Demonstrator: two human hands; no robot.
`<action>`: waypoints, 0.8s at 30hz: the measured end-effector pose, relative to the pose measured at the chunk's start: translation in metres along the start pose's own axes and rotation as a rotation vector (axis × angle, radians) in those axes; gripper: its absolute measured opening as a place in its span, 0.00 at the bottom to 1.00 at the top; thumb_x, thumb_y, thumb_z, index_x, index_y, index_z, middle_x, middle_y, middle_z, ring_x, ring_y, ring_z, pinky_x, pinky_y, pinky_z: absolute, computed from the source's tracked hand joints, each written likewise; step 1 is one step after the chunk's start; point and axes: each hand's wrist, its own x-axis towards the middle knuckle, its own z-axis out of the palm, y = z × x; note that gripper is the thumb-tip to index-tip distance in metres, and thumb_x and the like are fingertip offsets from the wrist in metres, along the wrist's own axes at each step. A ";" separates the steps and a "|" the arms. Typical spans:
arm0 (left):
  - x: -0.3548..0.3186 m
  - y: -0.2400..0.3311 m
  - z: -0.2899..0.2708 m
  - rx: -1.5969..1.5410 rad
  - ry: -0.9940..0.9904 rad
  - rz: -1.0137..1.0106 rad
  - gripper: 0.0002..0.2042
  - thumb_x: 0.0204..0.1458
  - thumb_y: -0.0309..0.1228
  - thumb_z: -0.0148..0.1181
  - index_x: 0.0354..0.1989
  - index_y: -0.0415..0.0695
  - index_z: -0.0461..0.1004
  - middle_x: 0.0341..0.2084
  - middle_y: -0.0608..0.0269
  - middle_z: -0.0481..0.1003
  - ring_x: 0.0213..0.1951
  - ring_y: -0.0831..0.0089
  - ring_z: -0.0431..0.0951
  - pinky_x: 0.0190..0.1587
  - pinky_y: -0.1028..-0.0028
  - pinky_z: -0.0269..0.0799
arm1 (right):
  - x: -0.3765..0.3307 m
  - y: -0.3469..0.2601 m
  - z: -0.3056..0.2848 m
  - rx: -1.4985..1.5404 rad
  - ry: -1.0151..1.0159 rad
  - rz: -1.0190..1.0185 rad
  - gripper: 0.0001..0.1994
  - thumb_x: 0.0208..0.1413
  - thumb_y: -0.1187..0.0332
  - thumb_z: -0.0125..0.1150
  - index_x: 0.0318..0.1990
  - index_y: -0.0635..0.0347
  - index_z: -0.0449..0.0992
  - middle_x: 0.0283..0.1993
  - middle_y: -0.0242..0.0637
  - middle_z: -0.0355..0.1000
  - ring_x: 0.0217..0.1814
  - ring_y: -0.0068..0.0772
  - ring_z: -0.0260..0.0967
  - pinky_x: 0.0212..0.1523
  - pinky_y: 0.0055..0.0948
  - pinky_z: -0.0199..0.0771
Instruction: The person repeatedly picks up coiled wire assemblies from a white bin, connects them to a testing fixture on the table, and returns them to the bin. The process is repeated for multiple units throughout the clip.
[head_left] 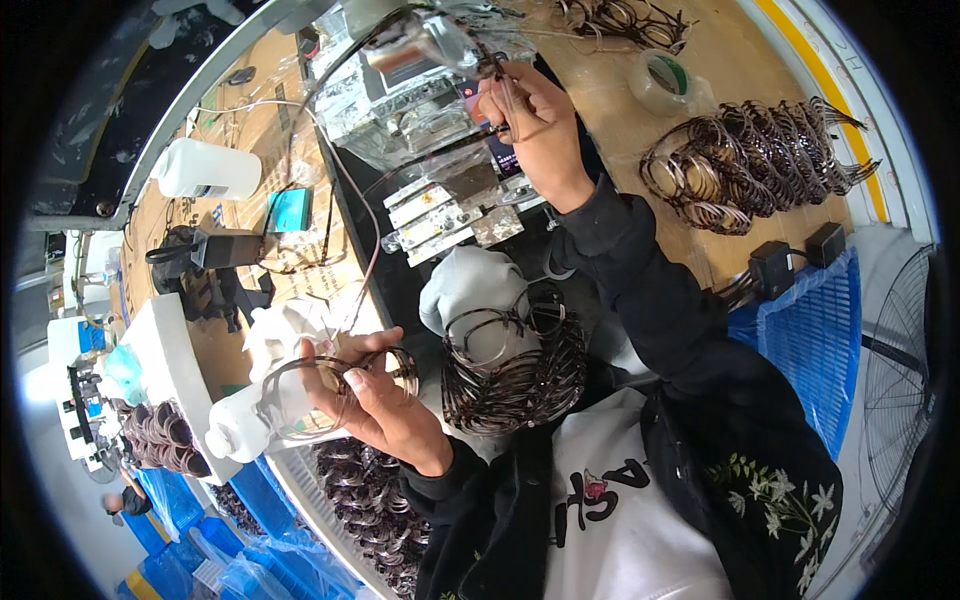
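Observation:
My left hand (385, 400) is closed around brown eyeglass frames (405, 372), whose rims stick out on both sides of the fingers. Farther forward, my right hand (530, 125) is raised and pinches another dark eyeglass frame (492, 68) by one end, above the metal bench machine (445, 205). Between my forearms, a grey cloth-covered mound (470, 285) has a loose frame leaning on it. Against its near side lies a dense stack of brown eyeglass frames (515, 390).
At right on the table are a big bundle of brown frames (750, 165) and a tape roll (660, 82). Left stand a white jug (210, 168), a teal box (289, 210) and a white bottle (237, 430). A blue crate (815, 340) and a fan (900, 350) are at far right.

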 end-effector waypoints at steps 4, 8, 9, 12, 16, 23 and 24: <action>0.004 -0.001 -0.005 -0.064 -0.085 -0.037 0.24 0.58 0.33 0.44 0.61 0.37 0.50 0.27 0.54 0.70 0.27 0.67 0.72 0.34 0.67 0.71 | 0.007 0.016 -0.004 -0.106 0.008 -0.041 0.08 0.61 0.62 0.51 0.39 0.55 0.70 0.25 0.21 0.66 0.31 0.09 0.62 0.22 0.10 0.53; 0.005 -0.002 -0.003 -0.150 -0.094 -0.103 0.27 0.60 0.44 0.41 0.60 0.36 0.51 0.25 0.53 0.69 0.26 0.65 0.71 0.33 0.68 0.71 | 0.011 0.023 -0.003 -0.069 0.040 -0.162 0.07 0.61 0.68 0.50 0.40 0.62 0.69 0.29 0.26 0.68 0.28 0.13 0.63 0.23 0.15 0.59; 0.005 -0.002 -0.002 -0.051 -0.094 -0.122 0.32 0.59 0.53 0.33 0.58 0.34 0.53 0.25 0.52 0.69 0.26 0.64 0.71 0.32 0.68 0.71 | 0.010 0.020 -0.001 -0.085 0.052 -0.154 0.07 0.61 0.69 0.49 0.41 0.62 0.70 0.29 0.27 0.68 0.28 0.13 0.62 0.24 0.16 0.59; 0.012 -0.001 0.001 -0.274 -0.124 -0.199 0.36 0.57 0.58 0.27 0.56 0.33 0.55 0.25 0.52 0.69 0.26 0.63 0.71 0.32 0.67 0.71 | -0.003 0.003 0.000 -0.174 0.045 -0.130 0.08 0.61 0.71 0.46 0.42 0.62 0.72 0.28 0.28 0.69 0.26 0.14 0.61 0.26 0.17 0.62; 0.020 0.001 0.008 -0.430 -0.136 -0.250 0.46 0.50 0.69 0.24 0.57 0.31 0.55 0.31 0.49 0.69 0.29 0.63 0.71 0.30 0.66 0.70 | -0.049 -0.037 -0.008 -0.397 -0.184 -0.433 0.07 0.58 0.72 0.46 0.34 0.63 0.72 0.21 0.30 0.64 0.21 0.19 0.60 0.22 0.19 0.62; -0.004 0.012 0.027 -0.285 -0.419 -0.087 0.42 0.46 0.45 0.63 0.65 0.43 0.44 0.41 0.47 0.69 0.36 0.67 0.72 0.36 0.73 0.69 | -0.115 -0.068 0.020 -0.572 -0.344 -0.425 0.12 0.40 0.81 0.58 0.37 0.66 0.73 0.24 0.42 0.69 0.20 0.41 0.68 0.20 0.32 0.67; -0.009 0.013 0.028 -0.074 -0.449 0.046 0.43 0.46 0.34 0.66 0.65 0.45 0.42 0.40 0.47 0.70 0.37 0.67 0.72 0.38 0.72 0.69 | -0.122 -0.071 0.021 -0.560 -0.354 -0.349 0.11 0.42 0.80 0.60 0.37 0.66 0.73 0.24 0.43 0.70 0.22 0.43 0.70 0.21 0.32 0.69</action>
